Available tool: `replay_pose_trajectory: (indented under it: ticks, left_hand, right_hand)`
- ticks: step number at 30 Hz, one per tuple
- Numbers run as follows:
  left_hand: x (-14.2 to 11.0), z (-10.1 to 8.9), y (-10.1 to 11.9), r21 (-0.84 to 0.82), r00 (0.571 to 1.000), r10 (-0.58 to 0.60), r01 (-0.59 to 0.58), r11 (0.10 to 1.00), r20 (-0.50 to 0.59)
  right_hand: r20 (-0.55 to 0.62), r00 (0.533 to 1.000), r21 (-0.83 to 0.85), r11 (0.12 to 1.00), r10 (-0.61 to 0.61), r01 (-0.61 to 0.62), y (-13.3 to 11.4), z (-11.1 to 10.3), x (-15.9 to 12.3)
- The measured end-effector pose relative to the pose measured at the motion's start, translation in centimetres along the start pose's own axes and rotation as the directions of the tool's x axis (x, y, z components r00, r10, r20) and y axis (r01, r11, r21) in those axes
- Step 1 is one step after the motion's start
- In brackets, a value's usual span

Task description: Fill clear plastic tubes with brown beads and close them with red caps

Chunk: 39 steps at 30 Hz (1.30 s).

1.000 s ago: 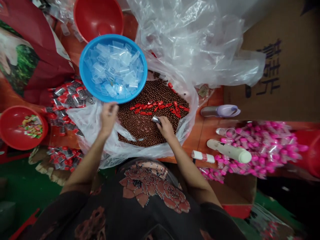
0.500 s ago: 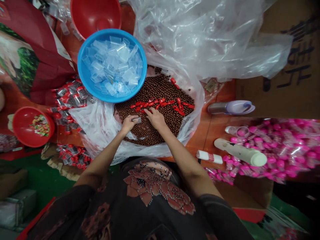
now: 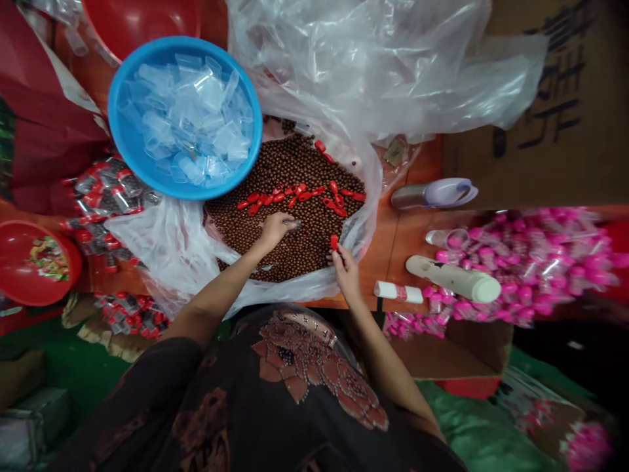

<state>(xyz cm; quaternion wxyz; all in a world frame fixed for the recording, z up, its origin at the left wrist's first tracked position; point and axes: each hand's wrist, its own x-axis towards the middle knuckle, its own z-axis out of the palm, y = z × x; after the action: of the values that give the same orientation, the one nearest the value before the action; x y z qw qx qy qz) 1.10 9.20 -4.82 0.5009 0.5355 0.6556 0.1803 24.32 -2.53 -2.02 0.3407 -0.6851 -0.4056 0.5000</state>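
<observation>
My left hand (image 3: 275, 231) is closed on a small clear plastic container (image 3: 293, 224), over a wide spread of brown beads (image 3: 295, 246). Off to the right, my right hand (image 3: 345, 267) pinches a red cap (image 3: 334, 242) above the near right edge of the beads. More red caps (image 3: 304, 195) lie in a loose row across them, beyond both hands. Under the beads is a white plastic bag (image 3: 371, 196) with its rim spread open. What fills the held container is too small to make out.
A blue basin (image 3: 114, 141) of clear containers stands at the far left of the beads. Filled red-capped containers (image 3: 105, 190) and a red bowl (image 3: 73, 262) are further left. At right are a cup (image 3: 410, 196), a pale bottle (image 3: 455, 278) and a pink-capped pile (image 3: 535, 262).
My right hand has moved from the row of red caps to the near right and now has a red cap in its fingers. My left hand, with the container, has shifted right.
</observation>
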Motion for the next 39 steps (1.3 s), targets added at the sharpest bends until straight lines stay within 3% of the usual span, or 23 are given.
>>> replay_pose_trajectory:
  ticks: [5, 10, 18, 22, 25, 29, 33, 39]
  left_hand:
    - [0.7, 2.0, 0.9, -0.103, 0.99, -0.021, 0.035, 0.994, 0.136]
    - [-0.1, 2.0, 1.5, -0.29, 0.98, -0.039, 0.095, 0.952, 0.193]
    - [-4.6, 1.0, 2.9, -0.606, 0.965, -0.052, 0.203, 0.769, 0.258]
    - [-7.4, 0.4, 3.7, -0.716, 0.958, -0.043, 0.24, 0.656, 0.282]
    - [-9.0, -0.1, 4.4, -0.718, 0.978, 0.001, 0.154, 0.679, 0.211]
    - [-10.4, -0.8, 5.7, -0.617, 0.983, 0.169, -0.094, 0.781, 0.065]
    - [-11.4, -1.2, 6.5, -0.471, 0.953, 0.293, -0.292, 0.832, -0.074]
    - [-12.4, -1.1, 7.0, -0.383, 0.924, 0.36, -0.38, 0.842, -0.126]
  right_hand:
    - [0.055, 0.996, 0.169, 0.982, 0.072, -0.08, -0.6, -0.1, -0.9]
    - [0.109, 0.994, 0.222, 0.975, -0.016, -0.008, -2.2, -0.4, -0.1]
    - [0.198, 0.979, 0.228, 0.974, -0.053, 0.006, -5.1, -0.7, 0.6]
    - [0.183, 0.982, 0.191, 0.982, -0.047, 0.011, -6.8, -0.3, 0.5]
    - [0.174, 0.979, 0.146, 0.986, -0.102, 0.077, -8.2, 0.0, 0.2]
    - [0.183, 0.94, 0.02, 0.957, -0.287, 0.288, -9.8, 0.2, -0.6]
    - [0.22, 0.848, -0.091, 0.856, -0.481, 0.509, -10.7, -0.1, -1.4]
    - [0.304, 0.697, -0.191, 0.675, -0.65, 0.713, -11.1, -1.2, -2.0]
